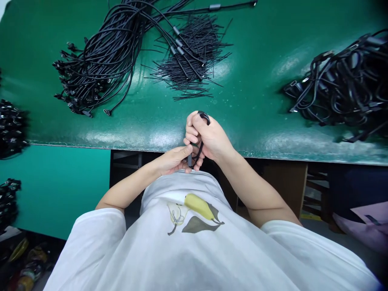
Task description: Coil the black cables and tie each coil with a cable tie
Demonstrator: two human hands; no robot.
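Note:
Just off the table's front edge, my two hands hold one black cable (200, 150) bent into a loop. My right hand (209, 135) is closed round its upper part, and a curve of cable sticks out above the thumb. Lower down, my left hand (177, 159) pinches the cable near a grey sleeve (190, 160) between thumb and fingers. Part of the loop is hidden behind the fingers. Ahead of the hands lies a pile of thin black ties (194, 56), apart from both hands.
A bundle of straight black cables (112, 52) lies at the back left of the green table (257, 101). Coiled cables (342, 85) are heaped at the right. More black connectors (12, 129) sit at the far left. A lower teal surface (66, 182) adjoins the table.

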